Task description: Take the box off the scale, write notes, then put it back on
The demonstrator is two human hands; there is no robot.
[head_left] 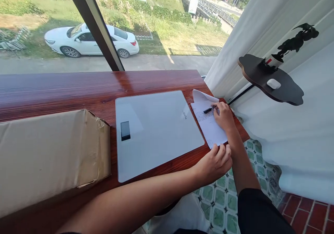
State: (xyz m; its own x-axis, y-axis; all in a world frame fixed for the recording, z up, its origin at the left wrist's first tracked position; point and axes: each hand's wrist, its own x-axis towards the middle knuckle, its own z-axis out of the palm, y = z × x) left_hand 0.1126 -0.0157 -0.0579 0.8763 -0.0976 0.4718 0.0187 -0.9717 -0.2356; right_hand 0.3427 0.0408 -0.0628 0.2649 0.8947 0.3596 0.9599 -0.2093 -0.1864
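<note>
While the right hand [221,115] grips a black marker pen [208,110] over the white printed paper sheet [208,126] at the red-brown wooden surface's [65,91] right end, the left hand [215,162], loosely curled, pins the near corner. Judgement: keep that corner pinned; short strokes.

You have one frosted white glass board [159,129] on your reddish wooden surface [65,91], one small black eraser block [125,130], one printed white paper sheet [208,124], one black pen [208,110], one taped brown cardboard box [49,154], and two hands.
</note>
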